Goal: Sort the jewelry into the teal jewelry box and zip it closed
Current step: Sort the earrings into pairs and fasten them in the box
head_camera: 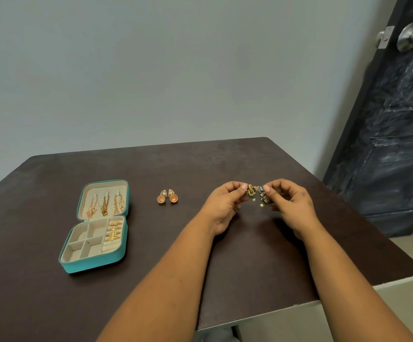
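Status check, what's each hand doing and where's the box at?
Left hand and right hand each pinch a green earring. Teal jewelry box open. Orange earring pair on table, unsorted.

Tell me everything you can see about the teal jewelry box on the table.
The teal zip-around jewelry box lies open flat on the dark brown table, at its left side, with neither hand touching it. Its lining looks cream and soft. The raised lid panel holds three gold dangling pieces. The base has square divided compartments on the left, which look empty, and a ring-roll strip on the right carrying four gold rings.
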